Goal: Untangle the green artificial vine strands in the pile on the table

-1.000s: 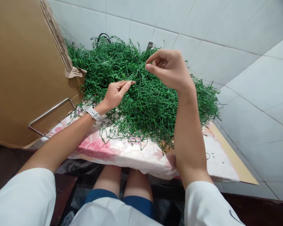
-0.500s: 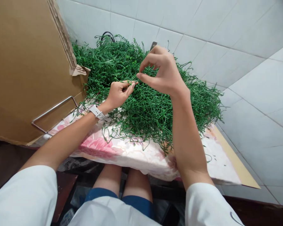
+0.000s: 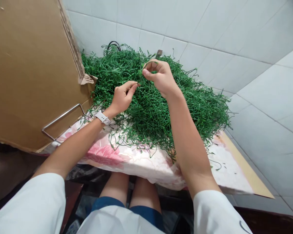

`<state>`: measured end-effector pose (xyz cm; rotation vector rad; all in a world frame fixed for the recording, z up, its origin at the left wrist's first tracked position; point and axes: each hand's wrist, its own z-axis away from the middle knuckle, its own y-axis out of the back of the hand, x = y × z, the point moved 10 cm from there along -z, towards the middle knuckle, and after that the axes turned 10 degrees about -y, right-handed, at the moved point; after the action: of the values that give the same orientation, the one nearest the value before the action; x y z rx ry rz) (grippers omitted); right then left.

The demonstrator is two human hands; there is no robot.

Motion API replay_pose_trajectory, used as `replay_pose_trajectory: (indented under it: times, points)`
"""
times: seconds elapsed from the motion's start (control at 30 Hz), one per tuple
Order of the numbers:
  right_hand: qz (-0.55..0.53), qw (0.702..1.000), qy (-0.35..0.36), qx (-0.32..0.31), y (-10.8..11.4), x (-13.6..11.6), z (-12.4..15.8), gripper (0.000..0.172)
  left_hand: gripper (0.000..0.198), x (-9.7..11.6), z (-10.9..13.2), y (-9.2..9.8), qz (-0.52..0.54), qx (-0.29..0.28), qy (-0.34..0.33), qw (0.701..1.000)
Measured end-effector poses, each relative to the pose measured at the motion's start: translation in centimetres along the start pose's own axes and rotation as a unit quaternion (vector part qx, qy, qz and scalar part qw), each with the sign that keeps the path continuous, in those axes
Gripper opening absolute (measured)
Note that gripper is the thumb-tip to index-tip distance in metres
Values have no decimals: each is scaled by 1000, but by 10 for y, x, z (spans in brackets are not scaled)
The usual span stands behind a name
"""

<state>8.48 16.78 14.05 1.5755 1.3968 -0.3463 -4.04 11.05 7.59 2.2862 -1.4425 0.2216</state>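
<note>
A big tangled heap of thin green stems (image 3: 153, 113) with small knobbed tips, like artificial plant pieces, lies in front of me. Over its middle, my right hand (image 3: 160, 76) pinches a green stem (image 3: 141, 73) between thumb and fingers; part of the stem curves up over the fingers. Lower and to the left, my left hand (image 3: 123, 96) wears a white wristband and has thumb and forefinger pressed together at the heap. What sits in that pinch, if anything, is too small to make out.
The heap rests on a table with a pink-flowered cloth (image 3: 136, 164). On the left stands a large cardboard box (image 3: 31, 71), with a metal wire frame (image 3: 62, 117) beside it. White wall tiles (image 3: 210, 29) rise behind. A metal piece (image 3: 159, 54) and black loop (image 3: 114, 45) show behind the heap.
My right hand has come down and now holds a green stem. The green piece seen at my left fingertips no longer shows there. The view has shifted slightly.
</note>
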Motion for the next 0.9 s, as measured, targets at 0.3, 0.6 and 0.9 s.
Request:
replay_pose_trajectory:
  times: [0.3,0.6,0.9]
  points:
    - [-300,924,-232,54,-30,41,59,20,17,-12,-13,2,39,-60,-17,997]
    - [-418,832,-303,203,-5,35,256,41,27,107,30,-8,-59,-243,-281,927]
    - [-448,800,-263,301,11,41,342,46,23,116,108,79,-76,-81,-29,993]
